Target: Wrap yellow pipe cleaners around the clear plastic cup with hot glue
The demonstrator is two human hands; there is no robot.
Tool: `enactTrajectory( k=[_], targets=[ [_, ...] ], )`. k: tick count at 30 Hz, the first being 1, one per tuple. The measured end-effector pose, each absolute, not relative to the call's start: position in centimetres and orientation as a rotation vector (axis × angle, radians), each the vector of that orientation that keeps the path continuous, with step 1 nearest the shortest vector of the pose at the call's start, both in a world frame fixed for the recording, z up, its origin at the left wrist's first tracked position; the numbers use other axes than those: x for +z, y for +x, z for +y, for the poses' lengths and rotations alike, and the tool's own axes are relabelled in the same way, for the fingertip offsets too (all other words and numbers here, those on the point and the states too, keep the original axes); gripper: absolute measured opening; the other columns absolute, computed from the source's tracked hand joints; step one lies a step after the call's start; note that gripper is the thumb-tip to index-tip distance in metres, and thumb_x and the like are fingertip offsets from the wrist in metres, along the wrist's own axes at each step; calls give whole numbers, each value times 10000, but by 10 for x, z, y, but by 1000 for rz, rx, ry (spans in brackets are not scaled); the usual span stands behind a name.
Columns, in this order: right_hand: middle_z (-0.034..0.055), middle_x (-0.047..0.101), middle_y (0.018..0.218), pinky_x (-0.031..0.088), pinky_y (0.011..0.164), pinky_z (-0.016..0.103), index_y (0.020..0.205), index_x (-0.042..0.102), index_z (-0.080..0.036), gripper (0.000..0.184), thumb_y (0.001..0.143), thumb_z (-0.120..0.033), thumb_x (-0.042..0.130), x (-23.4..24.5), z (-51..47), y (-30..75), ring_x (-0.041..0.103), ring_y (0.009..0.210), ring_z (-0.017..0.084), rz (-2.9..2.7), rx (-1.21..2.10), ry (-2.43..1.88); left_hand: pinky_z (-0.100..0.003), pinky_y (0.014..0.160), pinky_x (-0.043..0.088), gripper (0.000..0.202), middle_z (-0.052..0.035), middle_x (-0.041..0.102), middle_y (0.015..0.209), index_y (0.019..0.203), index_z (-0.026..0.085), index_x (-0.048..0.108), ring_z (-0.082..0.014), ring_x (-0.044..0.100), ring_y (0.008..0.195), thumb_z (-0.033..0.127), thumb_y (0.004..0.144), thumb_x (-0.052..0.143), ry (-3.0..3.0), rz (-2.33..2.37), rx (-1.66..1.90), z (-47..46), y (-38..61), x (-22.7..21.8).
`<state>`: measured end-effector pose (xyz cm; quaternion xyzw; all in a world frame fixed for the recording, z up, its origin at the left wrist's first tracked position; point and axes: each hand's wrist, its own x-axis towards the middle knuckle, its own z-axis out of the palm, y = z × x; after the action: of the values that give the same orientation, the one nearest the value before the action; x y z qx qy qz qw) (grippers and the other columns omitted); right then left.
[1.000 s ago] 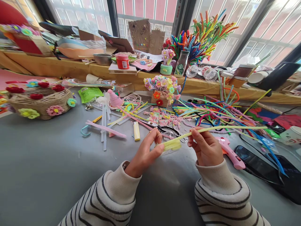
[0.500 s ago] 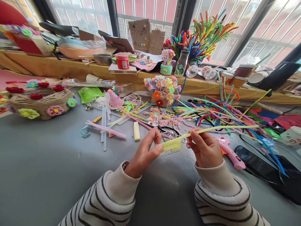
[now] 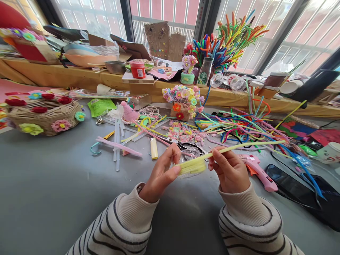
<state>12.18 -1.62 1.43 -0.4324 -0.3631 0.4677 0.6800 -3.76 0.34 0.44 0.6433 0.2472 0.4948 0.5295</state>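
Observation:
A pale yellow pipe cleaner runs between my two hands above the grey table. Its left part is a flat bundle of side-by-side strands (image 3: 193, 168), pinched at one end between the thumb and fingers of my left hand (image 3: 166, 168). My right hand (image 3: 230, 169) grips the long single length (image 3: 249, 144), whose free end points right. Clear plastic (image 3: 189, 154) shows behind and below the bundle; whether the strands wrap around it I cannot tell. Black-handled scissors (image 3: 186, 144) lie just behind, partly hidden. A yellow lighter (image 3: 153, 148) is left of my left hand.
A pink glue gun (image 3: 261, 173) and a black phone (image 3: 284, 184) lie at the right. Behind are loose pipe cleaners (image 3: 239, 124), fuzzy scraps (image 3: 183, 131) and a flower box (image 3: 180, 109). Clear glue sticks (image 3: 117, 145) and a flower-trimmed basket (image 3: 50, 117) are at the left.
Both hands have shifted slightly left, and the free end of the pipe cleaner has come left with them. The grips look the same.

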Motion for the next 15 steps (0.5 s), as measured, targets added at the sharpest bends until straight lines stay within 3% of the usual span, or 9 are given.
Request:
enactTrajectory(
  k=[15],
  targets=[
    [-49, 543, 532, 395, 446, 199, 665, 625, -186, 113, 653, -289, 672, 15, -23, 115, 482, 444, 60, -846, 1099, -971, -299, 556, 241, 205, 13, 281, 691, 655, 209, 333, -142, 281, 630, 351, 700, 474, 1428, 498, 1314, 3, -38, 2]
  ],
)
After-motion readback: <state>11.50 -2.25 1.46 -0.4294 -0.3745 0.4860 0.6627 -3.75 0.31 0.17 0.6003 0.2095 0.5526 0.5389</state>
